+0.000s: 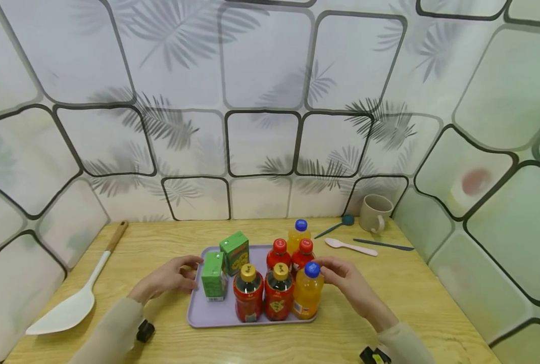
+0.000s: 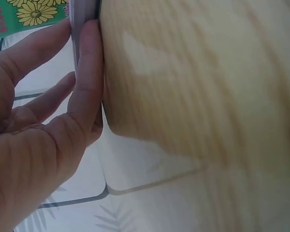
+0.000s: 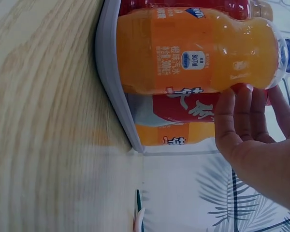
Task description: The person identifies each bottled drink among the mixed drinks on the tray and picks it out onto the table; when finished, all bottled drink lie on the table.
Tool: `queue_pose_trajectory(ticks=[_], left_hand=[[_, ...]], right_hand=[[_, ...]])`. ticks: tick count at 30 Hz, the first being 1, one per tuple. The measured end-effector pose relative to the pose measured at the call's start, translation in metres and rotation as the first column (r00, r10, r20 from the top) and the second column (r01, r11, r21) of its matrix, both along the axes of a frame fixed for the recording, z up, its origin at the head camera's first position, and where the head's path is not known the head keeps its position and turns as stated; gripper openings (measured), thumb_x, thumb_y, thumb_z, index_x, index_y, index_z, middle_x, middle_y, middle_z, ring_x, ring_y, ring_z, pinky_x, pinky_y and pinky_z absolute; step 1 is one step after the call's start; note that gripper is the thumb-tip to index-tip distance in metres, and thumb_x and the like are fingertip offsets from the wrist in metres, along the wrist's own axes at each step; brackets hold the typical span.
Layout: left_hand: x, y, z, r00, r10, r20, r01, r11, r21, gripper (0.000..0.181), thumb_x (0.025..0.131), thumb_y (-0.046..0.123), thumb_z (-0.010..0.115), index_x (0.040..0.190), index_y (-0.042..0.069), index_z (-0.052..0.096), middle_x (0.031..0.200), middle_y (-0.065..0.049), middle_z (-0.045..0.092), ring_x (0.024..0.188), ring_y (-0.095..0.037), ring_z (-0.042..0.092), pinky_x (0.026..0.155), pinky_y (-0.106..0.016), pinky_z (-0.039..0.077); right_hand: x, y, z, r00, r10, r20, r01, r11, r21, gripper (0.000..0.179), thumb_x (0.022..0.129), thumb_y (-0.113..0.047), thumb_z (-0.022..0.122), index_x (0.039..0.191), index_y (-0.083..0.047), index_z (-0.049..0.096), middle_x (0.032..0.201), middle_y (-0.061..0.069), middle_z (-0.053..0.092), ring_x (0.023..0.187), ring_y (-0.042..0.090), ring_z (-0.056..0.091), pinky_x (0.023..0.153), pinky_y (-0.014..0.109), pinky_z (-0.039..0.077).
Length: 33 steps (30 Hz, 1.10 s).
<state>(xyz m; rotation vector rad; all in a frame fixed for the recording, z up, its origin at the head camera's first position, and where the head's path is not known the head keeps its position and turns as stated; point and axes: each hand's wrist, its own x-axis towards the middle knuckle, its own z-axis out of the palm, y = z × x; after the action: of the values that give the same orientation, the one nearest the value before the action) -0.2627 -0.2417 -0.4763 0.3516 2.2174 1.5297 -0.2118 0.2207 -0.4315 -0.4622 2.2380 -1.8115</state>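
Note:
A lilac tray (image 1: 192, 318) lies on the table. Two green drink cartons (image 1: 213, 275) with yellow flowers stand at its left. To their right are two dark bottles with gold caps (image 1: 248, 293), two red-capped bottles (image 1: 279, 253) behind them, and orange soda bottles with blue caps, one at the back (image 1: 299, 237) and one at the front right (image 1: 308, 293). My left hand (image 1: 179, 274) touches the tray's left rim with its fingertips. My right hand (image 1: 342, 277) is at the upper part of the front orange bottle, fingers extended and thumb near its neck; the head view partly hides its fingertips.
A white spatula with a wooden handle (image 1: 88, 290) lies at the left. At the back right are a beige mug (image 1: 375, 212), a teal spoon (image 1: 338, 227), a pink spoon (image 1: 351, 246) and a dark blue knife (image 1: 383, 244). A patterned curtain (image 1: 265, 146) surrounds the table.

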Motion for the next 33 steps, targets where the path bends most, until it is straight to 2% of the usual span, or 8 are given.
queue_pose_trajectory(ticks=[2, 6, 11, 16, 23, 26, 30, 33], left_hand=[[-0.001, 0.001, 0.001, 1.0, 0.009, 0.016, -0.009, 1.0, -0.009, 0.067, 0.08, -0.003, 0.072, 0.14, -0.007, 0.041, 0.127, -0.025, 0.046, 0.099, -0.023, 0.055, 0.077, -0.034, 0.057], [-0.002, 0.004, 0.005, 0.999, 0.025, 0.041, -0.024, 1.0, -0.02, 0.065, 0.079, -0.007, 0.07, 0.138, -0.006, 0.042, 0.126, -0.024, 0.045, 0.097, -0.024, 0.054, 0.074, -0.035, 0.058], [-0.003, 0.007, 0.008, 0.997, 0.039, 0.069, -0.038, 0.999, -0.012, 0.065, 0.078, -0.011, 0.07, 0.136, -0.005, 0.042, 0.123, -0.023, 0.044, 0.095, -0.025, 0.054, 0.072, -0.035, 0.058], [-0.002, 0.009, 0.007, 0.995, 0.058, 0.083, -0.056, 0.998, -0.026, 0.065, 0.077, -0.011, 0.07, 0.135, -0.004, 0.042, 0.123, -0.021, 0.044, 0.094, -0.024, 0.054, 0.071, -0.036, 0.058], [0.001, 0.009, 0.006, 0.994, 0.067, 0.084, -0.066, 0.998, -0.019, 0.066, 0.075, -0.013, 0.071, 0.135, -0.005, 0.042, 0.12, -0.021, 0.044, 0.092, -0.024, 0.052, 0.07, -0.037, 0.058], [0.001, 0.009, 0.006, 0.995, 0.062, 0.076, -0.061, 0.998, -0.012, 0.066, 0.076, -0.013, 0.071, 0.134, -0.005, 0.042, 0.118, -0.02, 0.044, 0.091, -0.024, 0.052, 0.069, -0.036, 0.058], [0.001, 0.01, 0.006, 0.995, 0.069, 0.068, -0.068, 0.997, -0.02, 0.066, 0.075, -0.013, 0.071, 0.133, -0.005, 0.043, 0.117, -0.019, 0.044, 0.09, -0.023, 0.051, 0.068, -0.035, 0.057], [0.0, 0.01, 0.007, 0.995, 0.078, 0.061, -0.076, 0.997, -0.027, 0.065, 0.074, -0.013, 0.071, 0.133, -0.004, 0.044, 0.116, -0.019, 0.045, 0.089, -0.023, 0.05, 0.068, -0.035, 0.057]], right_hand=[[0.002, -0.001, -0.001, 0.999, 0.015, -0.042, -0.015, 1.0, 0.013, 0.042, 0.099, -0.023, 0.057, 0.132, 0.002, 0.055, 0.12, -0.008, 0.063, 0.11, 0.007, 0.059, 0.094, 0.026, 0.049], [0.006, -0.005, -0.003, 0.983, 0.035, -0.178, -0.022, 0.997, 0.076, 0.042, 0.09, -0.014, 0.069, 0.129, -0.004, 0.059, 0.123, 0.003, 0.057, 0.11, 0.008, 0.056, 0.093, 0.029, 0.05], [0.01, -0.011, -0.004, 0.955, 0.029, -0.294, 0.025, 0.984, 0.177, 0.053, 0.08, -0.018, 0.08, 0.129, -0.014, 0.06, 0.127, 0.008, 0.053, 0.114, 0.011, 0.052, 0.092, 0.033, 0.049], [0.013, -0.016, -0.006, 0.948, -0.002, -0.319, 0.069, 0.978, 0.196, 0.059, 0.076, -0.021, 0.084, 0.129, -0.017, 0.06, 0.124, 0.005, 0.053, 0.116, 0.016, 0.051, 0.094, 0.035, 0.049], [0.016, -0.022, -0.008, 0.947, -0.08, -0.312, 0.125, 0.984, 0.126, 0.054, 0.071, -0.019, 0.088, 0.12, -0.017, 0.067, 0.123, 0.003, 0.055, 0.116, 0.02, 0.053, 0.095, 0.048, 0.052], [0.016, -0.02, -0.008, 0.943, -0.097, -0.319, 0.134, 0.986, 0.098, 0.052, 0.071, -0.017, 0.087, 0.119, -0.016, 0.067, 0.125, 0.004, 0.055, 0.114, 0.016, 0.054, 0.093, 0.05, 0.052], [0.016, -0.011, -0.004, 0.925, -0.105, -0.364, 0.138, 0.988, 0.066, 0.05, 0.072, -0.012, 0.086, 0.119, -0.012, 0.067, 0.125, 0.007, 0.055, 0.111, 0.008, 0.055, 0.091, 0.043, 0.054], [0.015, -0.002, 0.002, 0.9, -0.111, -0.421, 0.138, 0.99, 0.033, 0.05, 0.073, -0.005, 0.084, 0.12, -0.006, 0.066, 0.124, 0.009, 0.055, 0.108, 0.005, 0.058, 0.088, 0.034, 0.055]])
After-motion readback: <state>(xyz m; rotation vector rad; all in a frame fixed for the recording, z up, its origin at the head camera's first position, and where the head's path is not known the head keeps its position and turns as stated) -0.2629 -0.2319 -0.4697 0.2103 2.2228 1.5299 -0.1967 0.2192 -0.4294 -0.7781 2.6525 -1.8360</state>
